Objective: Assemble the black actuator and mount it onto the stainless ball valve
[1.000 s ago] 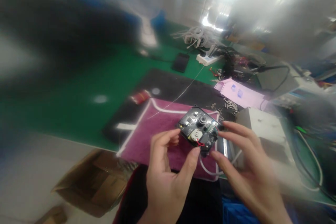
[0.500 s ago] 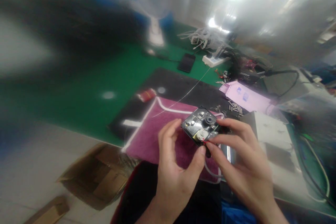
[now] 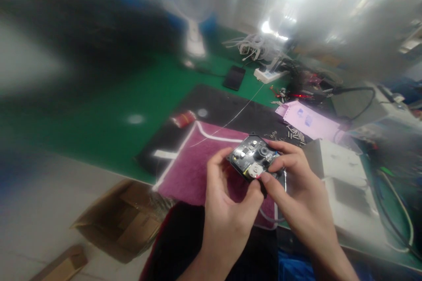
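A small camera module (image 3: pixel 248 154), a black square housing with a circuit board, a round lens and a white round part, is held above the purple cloth (image 3: pixel 187 175). My left hand (image 3: pixel 231 202) grips its left and lower edges between fingers and thumb. On the right side, my right hand (image 3: pixel 296 184) is closed on the same module, with thumb and fingertips pressed near the white part and a thin red wire. What exactly the right fingertips pinch is partly hidden. A grey cable (image 3: pixel 272 218) hangs below the module.
A black mat (image 3: pixel 211 101) lies under the cloth. Beyond are a phone (image 3: pixel 234 77), a white power strip (image 3: pixel 268 74), and pink paper (image 3: pixel 311 120) beside small metal pins (image 3: pixel 296 135). A pale box (image 3: pixel 343 162) stands at right; a cardboard box (image 3: pixel 125 224) is on the floor.
My left hand has shifted slightly right along the module. My right fingers have drawn in closer around its right side. A red light now shows among the items at the back right.
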`<state>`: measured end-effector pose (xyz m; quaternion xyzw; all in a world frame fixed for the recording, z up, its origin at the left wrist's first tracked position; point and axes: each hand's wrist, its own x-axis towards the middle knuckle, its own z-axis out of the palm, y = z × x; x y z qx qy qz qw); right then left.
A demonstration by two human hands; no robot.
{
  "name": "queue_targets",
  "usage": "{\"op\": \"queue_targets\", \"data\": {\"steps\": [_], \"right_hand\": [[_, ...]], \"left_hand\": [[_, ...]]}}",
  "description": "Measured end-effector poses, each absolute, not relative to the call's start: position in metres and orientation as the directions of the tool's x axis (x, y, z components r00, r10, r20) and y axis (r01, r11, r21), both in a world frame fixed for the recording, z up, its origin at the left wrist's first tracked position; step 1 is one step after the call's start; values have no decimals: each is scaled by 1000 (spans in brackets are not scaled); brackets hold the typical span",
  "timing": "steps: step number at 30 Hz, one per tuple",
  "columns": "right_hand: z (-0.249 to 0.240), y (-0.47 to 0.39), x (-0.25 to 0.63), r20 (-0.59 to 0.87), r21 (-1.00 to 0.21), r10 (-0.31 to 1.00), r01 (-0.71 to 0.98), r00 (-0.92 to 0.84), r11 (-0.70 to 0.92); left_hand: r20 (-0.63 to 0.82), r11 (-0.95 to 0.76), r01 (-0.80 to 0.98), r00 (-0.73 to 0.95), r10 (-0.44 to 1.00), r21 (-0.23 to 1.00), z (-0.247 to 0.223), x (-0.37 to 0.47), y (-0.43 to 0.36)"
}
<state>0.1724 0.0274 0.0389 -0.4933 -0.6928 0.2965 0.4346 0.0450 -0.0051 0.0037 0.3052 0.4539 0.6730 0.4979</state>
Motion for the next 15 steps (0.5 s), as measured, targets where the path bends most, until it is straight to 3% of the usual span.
{"op": "queue_targets", "data": {"steps": [8,15], "right_hand": [[28,25,158,260,-915,965,327,33,235],[17,10,176,278,-931,958,266,71,251]], "left_hand": [[-78,-48,-355,-332,940,933,7,49,-4],[36,-53,-95,-172,984,994,-10,22,-11]]}}
